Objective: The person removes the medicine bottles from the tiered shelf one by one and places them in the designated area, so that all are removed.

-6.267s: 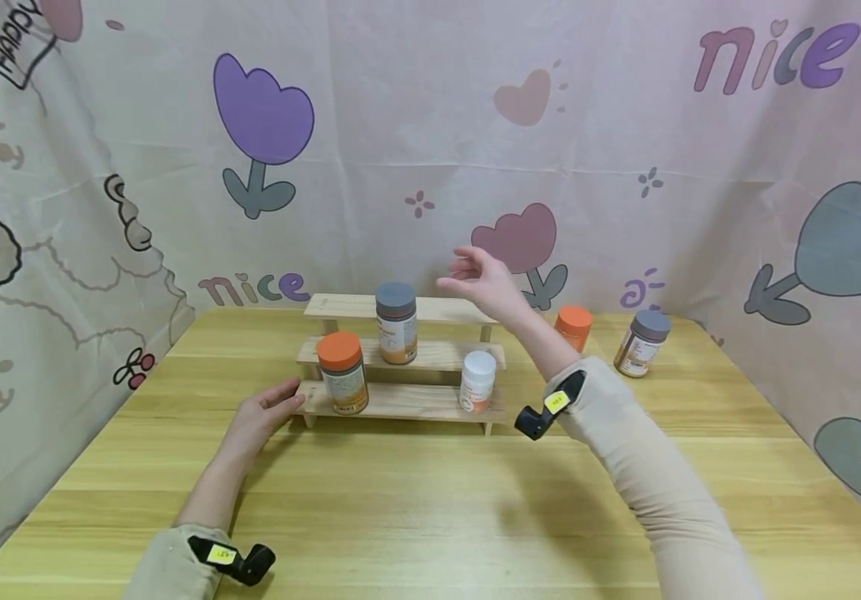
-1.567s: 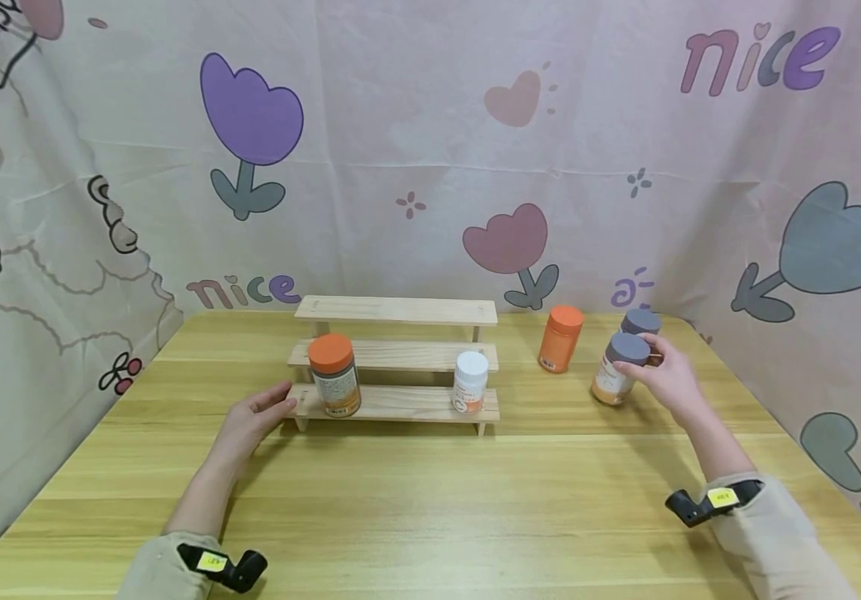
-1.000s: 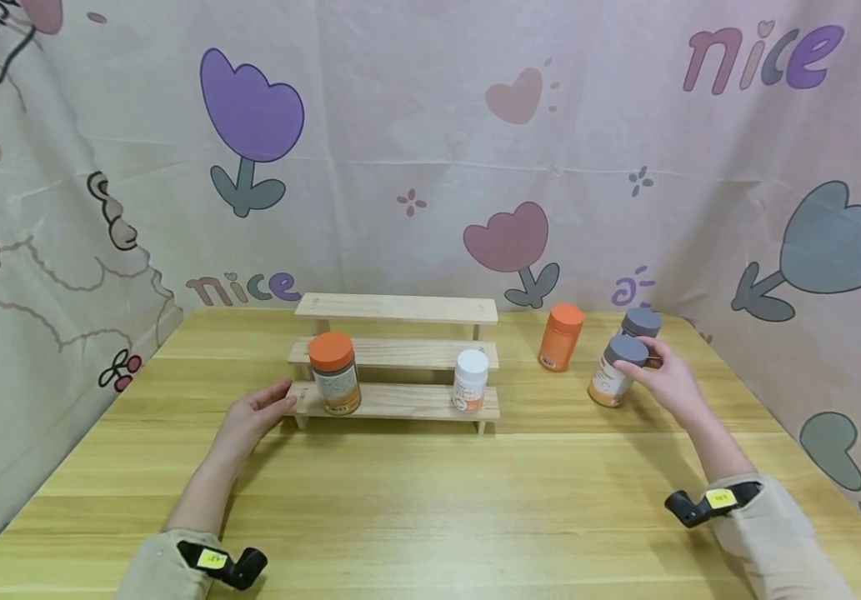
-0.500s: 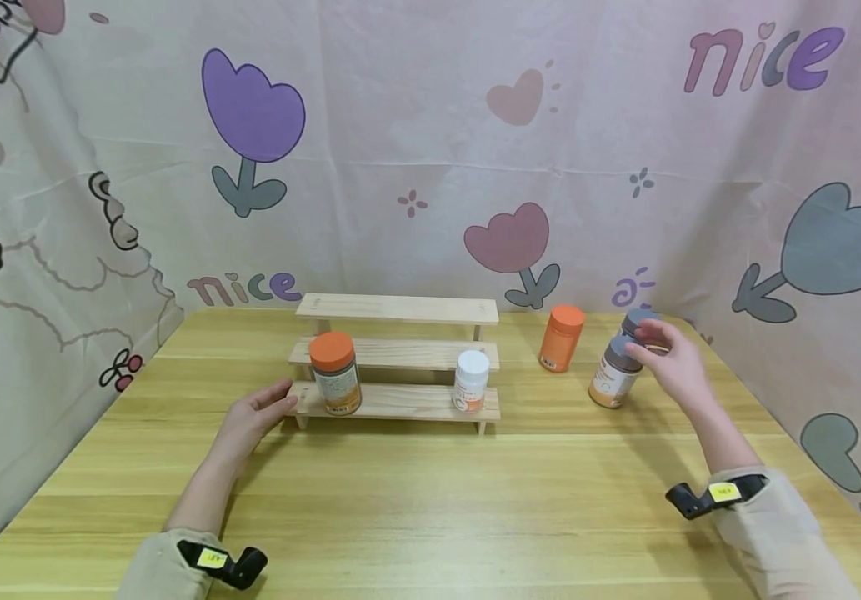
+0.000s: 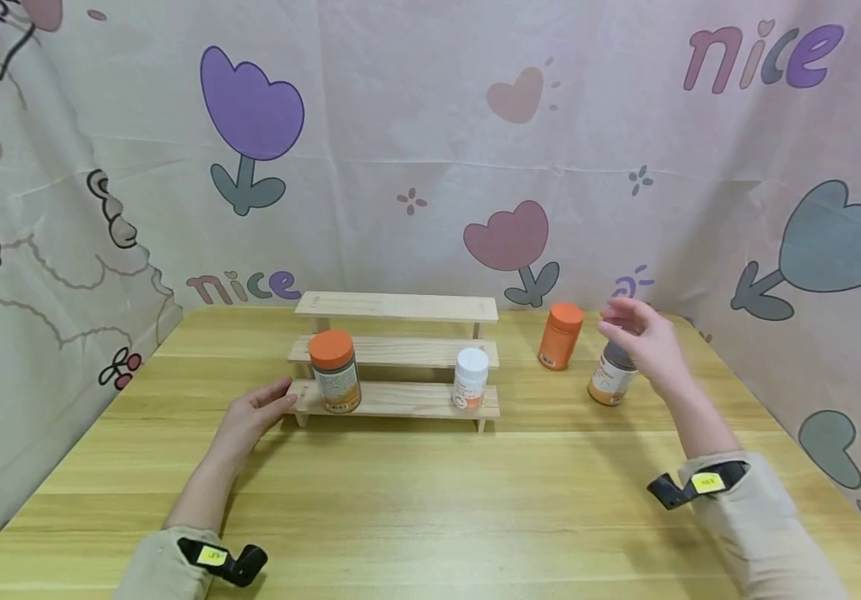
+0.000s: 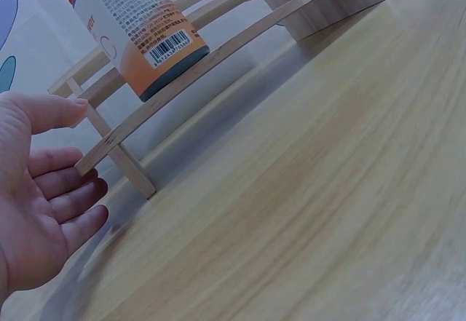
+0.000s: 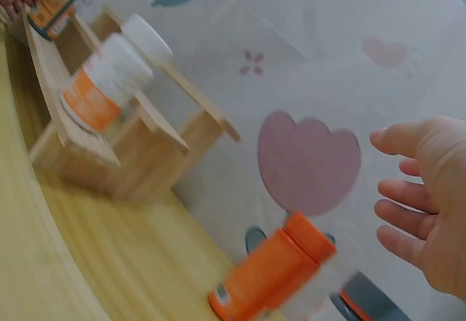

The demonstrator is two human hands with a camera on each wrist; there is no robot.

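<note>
Head view is giving us a three-step wooden shelf standing on a table. At the shelf's left end we are seeing the left hand; its fingertips are resting by the end of the lowest step, and the left wrist view is showing us its thumb standing apart from the loosely bent fingers. We are not able to tell how firmly they are touching the wood. On the lowest step, toward the shelf's left end, an orange-lidded jar is standing upright, and toward the right end a white bottle is doing the same. Just right of the shelf, an orange bottle is standing on the table. Farther right of the shelf, a grey-lidded bottle is standing, and the right hand is hovering by its top, partly hiding the lid. Right wrist view is showing us that hand's thumb and fingers held apart from one another; we are not able to tell whether a fingertip is touching the lid. Behind the shelf, a pale printed cloth is hanging.
</note>
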